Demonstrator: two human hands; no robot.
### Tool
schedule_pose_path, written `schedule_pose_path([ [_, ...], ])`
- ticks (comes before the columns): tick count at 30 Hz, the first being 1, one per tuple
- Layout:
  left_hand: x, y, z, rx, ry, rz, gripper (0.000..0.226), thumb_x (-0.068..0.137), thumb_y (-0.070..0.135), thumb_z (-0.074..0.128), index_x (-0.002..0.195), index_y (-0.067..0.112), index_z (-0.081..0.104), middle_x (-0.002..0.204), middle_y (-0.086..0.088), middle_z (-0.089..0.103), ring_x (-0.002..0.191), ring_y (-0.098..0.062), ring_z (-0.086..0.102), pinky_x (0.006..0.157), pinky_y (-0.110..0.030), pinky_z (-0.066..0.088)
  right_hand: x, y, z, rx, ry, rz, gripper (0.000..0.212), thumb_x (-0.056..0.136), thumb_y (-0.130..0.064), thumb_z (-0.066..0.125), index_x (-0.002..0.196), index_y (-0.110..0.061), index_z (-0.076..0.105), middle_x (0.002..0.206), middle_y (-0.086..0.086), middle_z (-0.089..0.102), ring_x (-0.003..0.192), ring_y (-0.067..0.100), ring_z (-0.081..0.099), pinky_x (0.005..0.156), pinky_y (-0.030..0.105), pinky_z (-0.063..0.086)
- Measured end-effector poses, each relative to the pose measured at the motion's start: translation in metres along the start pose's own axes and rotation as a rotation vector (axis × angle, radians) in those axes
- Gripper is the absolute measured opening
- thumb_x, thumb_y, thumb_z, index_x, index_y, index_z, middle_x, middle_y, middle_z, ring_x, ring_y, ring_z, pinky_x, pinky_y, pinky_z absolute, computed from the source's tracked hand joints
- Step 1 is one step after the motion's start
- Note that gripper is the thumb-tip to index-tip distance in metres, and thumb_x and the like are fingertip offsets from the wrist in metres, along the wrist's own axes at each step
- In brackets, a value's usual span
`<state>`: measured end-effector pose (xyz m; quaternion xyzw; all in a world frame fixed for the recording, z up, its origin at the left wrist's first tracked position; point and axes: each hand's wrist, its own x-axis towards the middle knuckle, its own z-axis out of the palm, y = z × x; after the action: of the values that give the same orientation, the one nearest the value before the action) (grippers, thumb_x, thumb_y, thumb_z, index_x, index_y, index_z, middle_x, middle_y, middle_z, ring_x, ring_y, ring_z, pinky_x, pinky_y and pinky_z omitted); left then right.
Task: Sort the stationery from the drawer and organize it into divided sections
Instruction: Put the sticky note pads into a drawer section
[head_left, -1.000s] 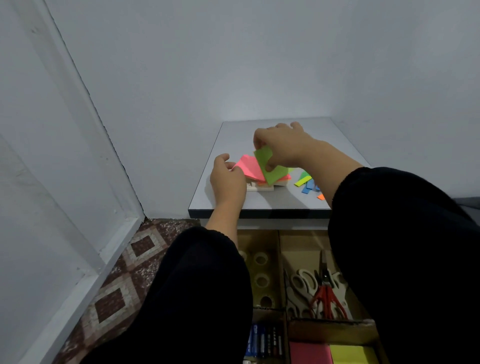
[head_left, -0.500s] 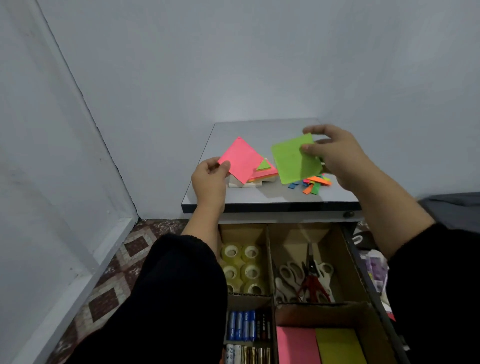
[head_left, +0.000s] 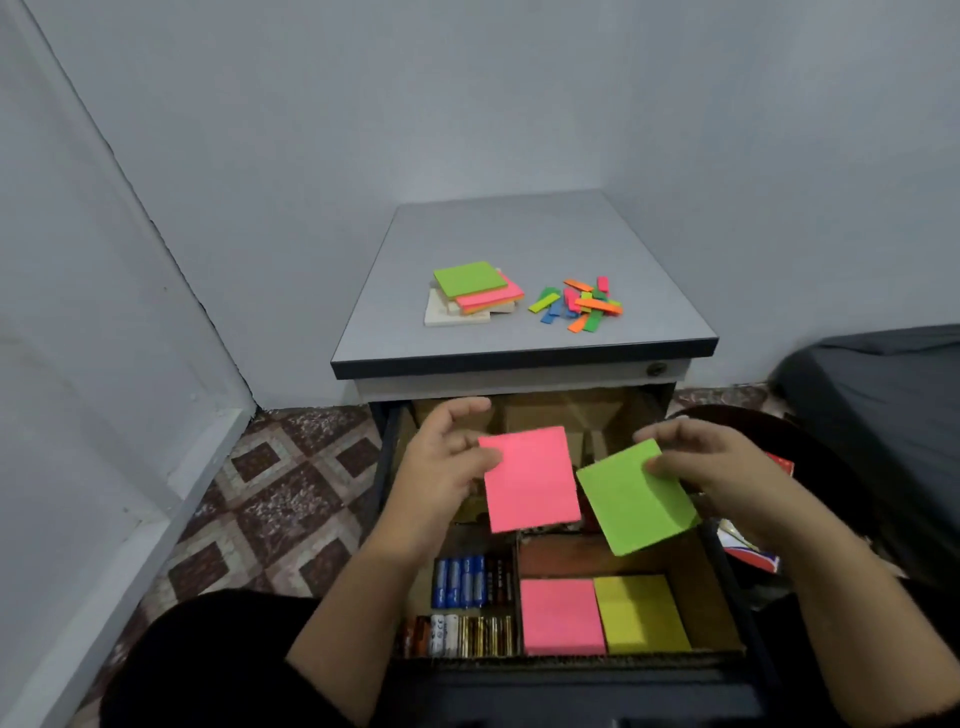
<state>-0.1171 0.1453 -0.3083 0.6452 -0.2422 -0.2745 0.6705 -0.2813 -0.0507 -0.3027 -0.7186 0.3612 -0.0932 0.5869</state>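
Above the open drawer, two sticky-note pads are held in the air side by side, close but not touching. The left hand pinches the pink pad at its left edge, thumb on the face and fingers curled behind it. The right hand pinches the green pad at its upper right corner, thumb on top, and this pad hangs tilted with one corner pointing down.

Below them the drawer is split by cardboard dividers. Its near right section holds a pink stack of notes and a yellow stack of notes lying flat and touching each other. The near left section holds batteries in two rows, blue and dark ones behind, gold and white ones in front. The sections farther back are mostly hidden by the hands and pads.

On the grey cabinet top beyond, a loose pile of sticky-note pads lies with a green pad on top, pink and orange beneath, and pale ones at the bottom. Just to its right is a scatter of narrow coloured page flags. Black sleeves cover both forearms. Patterned floor tiles show to the left of the cabinet, and a dark cushion sits at the right.
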Motion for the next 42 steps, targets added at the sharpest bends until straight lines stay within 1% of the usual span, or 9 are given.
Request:
schedule_pose_path([
  [7, -0.026, -0.018, 0.018, 0.526, -0.267, -0.127, 0.029, 0.084, -0.003, 0.059, 0.091, 0.023, 0.068, 0.081, -0.003, 0.063, 0.065, -0.012, 0.055, 0.064, -0.030, 0.048, -0.015, 0.022, 0.010, -0.297, -0.131, 0.155, 0.016, 0.089, -0.004, 0.060, 0.095, -0.018, 0.066, 0.094, 0.008, 0.069, 0.081, 0.019, 0.065, 0.055, 0.027, 0.050],
  [9, -0.029, -0.021, 0.023, 0.685, -0.295, -0.078, 0.025, 0.085, 0.000, 0.058, 0.098, 0.018, 0.069, 0.068, 0.004, 0.058, 0.052, -0.004, 0.049, 0.057, -0.013, 0.042, -0.017, 0.024, 0.014, -0.342, -0.109, 0.173, 0.017, 0.088, -0.003, 0.061, 0.093, -0.018, 0.065, 0.093, 0.007, 0.067, 0.081, 0.020, 0.064, 0.055, 0.027, 0.051],
  [11, -0.031, -0.021, 0.028, 0.863, -0.300, 0.030, 0.027, 0.087, 0.002, 0.056, 0.107, 0.015, 0.069, 0.084, 0.003, 0.064, 0.070, -0.005, 0.056, 0.060, -0.004, 0.037, -0.017, 0.025, 0.017, -0.365, -0.073, 0.199, 0.019, 0.086, 0.001, 0.061, 0.090, -0.017, 0.065, 0.092, 0.009, 0.067, 0.081, 0.024, 0.065, 0.057, 0.031, 0.054],
  [15, -0.037, -0.029, 0.039, 1.094, -0.348, 0.143, 0.032, 0.092, 0.008, 0.051, 0.120, 0.016, 0.062, 0.123, -0.002, 0.058, 0.112, -0.016, 0.054, 0.093, -0.023, 0.043, -0.017, 0.029, 0.025, -0.413, 0.038, 0.236, 0.020, 0.083, 0.002, 0.059, 0.079, -0.017, 0.063, 0.087, 0.013, 0.064, 0.080, 0.028, 0.064, 0.060, 0.035, 0.057],
  [19, -0.046, -0.039, 0.054, 1.311, -0.440, 0.150, 0.035, 0.088, -0.005, 0.044, 0.117, 0.010, 0.057, 0.115, -0.010, 0.053, 0.104, -0.028, 0.055, 0.082, -0.035, 0.048, -0.019, 0.039, 0.034, -0.529, 0.098, 0.249, 0.015, 0.083, 0.000, 0.054, 0.087, -0.002, 0.068, 0.082, 0.018, 0.064, 0.078, 0.034, 0.064, 0.069, 0.047, 0.059],
  [22, -0.050, -0.040, 0.060, 1.425, -0.438, 0.157, 0.034, 0.082, -0.013, 0.045, 0.109, 0.006, 0.054, 0.112, -0.012, 0.050, 0.101, -0.029, 0.053, 0.072, -0.035, 0.043, -0.020, 0.046, 0.037, -0.677, 0.092, 0.251, 0.016, 0.084, -0.003, 0.051, 0.087, -0.004, 0.067, 0.077, 0.011, 0.061, 0.071, 0.024, 0.061, 0.064, 0.035, 0.057],
  [27, -0.055, -0.041, 0.060, 1.533, -0.454, 0.245, 0.031, 0.082, -0.012, 0.047, 0.108, 0.002, 0.057, 0.119, -0.011, 0.046, 0.114, -0.026, 0.040, 0.081, -0.036, 0.044, -0.018, 0.048, 0.036, -0.894, 0.129, 0.186, 0.013, 0.084, -0.007, 0.054, 0.073, -0.011, 0.058, 0.069, 0.003, 0.050, 0.066, 0.018, 0.052, 0.052, 0.022, 0.037],
  [34, -0.049, -0.047, 0.055, 1.740, -0.642, 0.345, 0.027, 0.084, -0.005, 0.047, 0.102, 0.005, 0.065, 0.107, -0.011, 0.061, 0.109, -0.029, 0.045, 0.088, -0.035, 0.035, -0.020, 0.050, 0.043, -1.003, 0.156, 0.100, 0.008, 0.084, -0.007, 0.056, 0.080, -0.014, 0.057, 0.072, 0.001, 0.048, 0.074, 0.021, 0.054, 0.060, 0.025, 0.041],
  [42, -0.034, -0.055, 0.056, 1.860, -0.848, 0.377, 0.035, 0.094, 0.014, 0.051, 0.121, 0.033, 0.064, 0.117, 0.004, 0.063, 0.107, -0.024, 0.048, 0.095, -0.034, 0.027, -0.015, 0.050, 0.049, -1.041, 0.080, 0.151, 0.018, 0.086, -0.007, 0.054, 0.097, -0.012, 0.066, 0.082, 0.003, 0.057, 0.078, 0.021, 0.059, 0.070, 0.029, 0.052],
])
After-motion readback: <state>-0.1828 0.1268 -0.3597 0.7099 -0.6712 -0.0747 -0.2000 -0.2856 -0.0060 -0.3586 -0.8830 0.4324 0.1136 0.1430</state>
